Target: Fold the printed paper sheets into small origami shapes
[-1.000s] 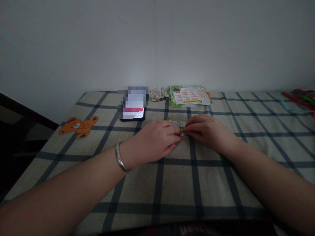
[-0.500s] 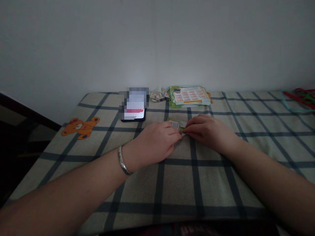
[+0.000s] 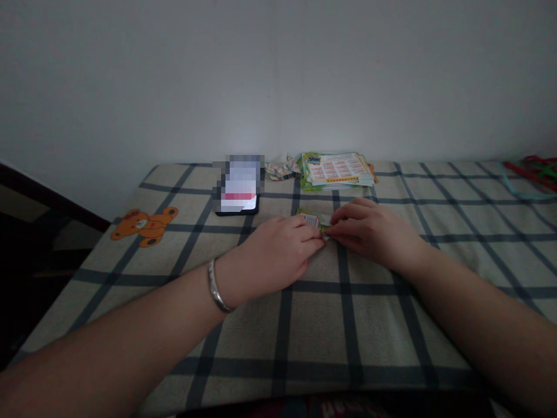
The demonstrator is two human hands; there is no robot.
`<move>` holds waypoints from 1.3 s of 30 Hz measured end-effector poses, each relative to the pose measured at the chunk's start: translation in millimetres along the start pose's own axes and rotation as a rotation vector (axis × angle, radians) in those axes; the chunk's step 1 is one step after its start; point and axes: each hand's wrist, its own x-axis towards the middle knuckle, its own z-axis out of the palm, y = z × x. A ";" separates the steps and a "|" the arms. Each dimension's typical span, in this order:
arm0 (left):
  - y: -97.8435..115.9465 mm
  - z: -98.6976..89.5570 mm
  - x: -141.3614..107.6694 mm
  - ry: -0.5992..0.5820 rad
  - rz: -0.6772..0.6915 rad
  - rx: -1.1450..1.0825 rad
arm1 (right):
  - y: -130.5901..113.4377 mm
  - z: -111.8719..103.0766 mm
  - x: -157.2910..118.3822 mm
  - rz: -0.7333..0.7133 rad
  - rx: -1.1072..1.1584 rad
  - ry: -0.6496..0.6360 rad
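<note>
A small printed paper card (image 3: pixel 310 219), green-edged with a block of tiny text, lies on the checked cloth between my hands. My left hand (image 3: pixel 278 249), a silver bangle on its wrist, covers the card's near side with its fingers closed on it. From the right, my right hand (image 3: pixel 374 235) pinches the card's right end between thumb and fingers. Part of the card is hidden under the left fingers, so its full shape does not show.
A phone (image 3: pixel 239 186) with a lit, blurred screen lies beyond my left hand. Beside it are a folded paper piece (image 3: pixel 282 169) and a stack of printed sheets (image 3: pixel 335 171) near the wall. An orange bear cutout (image 3: pixel 145 225) is at left; red and green items (image 3: pixel 537 171) lie far right.
The fingers of my right hand have lifted slightly while its pinch stays at the card's end. My left hand stays on the card. The whole view has shifted a little.
</note>
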 end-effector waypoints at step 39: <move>-4.4 -3.5 -1.9 0.023 0.039 -0.045 | -4.6 -17.9 -4.5 0.132 -0.220 -0.133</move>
